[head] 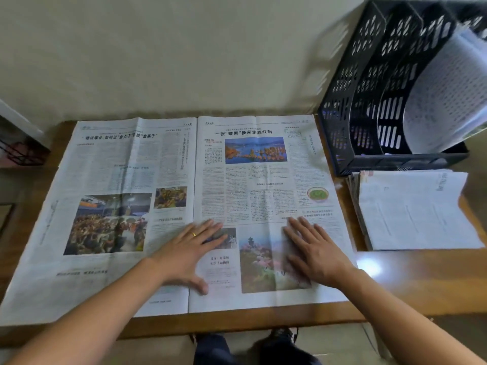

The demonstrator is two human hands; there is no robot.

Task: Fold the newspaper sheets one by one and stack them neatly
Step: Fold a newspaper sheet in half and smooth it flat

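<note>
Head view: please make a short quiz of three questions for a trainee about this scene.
1. True or false: the open newspaper sheet lies unfolded on the table.
2. Where do both hands rest? A) on the sheet's right page B) on the folded stack C) in the black file rack
3. Fill in: the ring is on the ___ hand.

Key
1. True.
2. A: the left hand and the right hand lie flat there.
3. Left.

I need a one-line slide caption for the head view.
Both hands flat on an open newspaper, folded stack at right.
</note>
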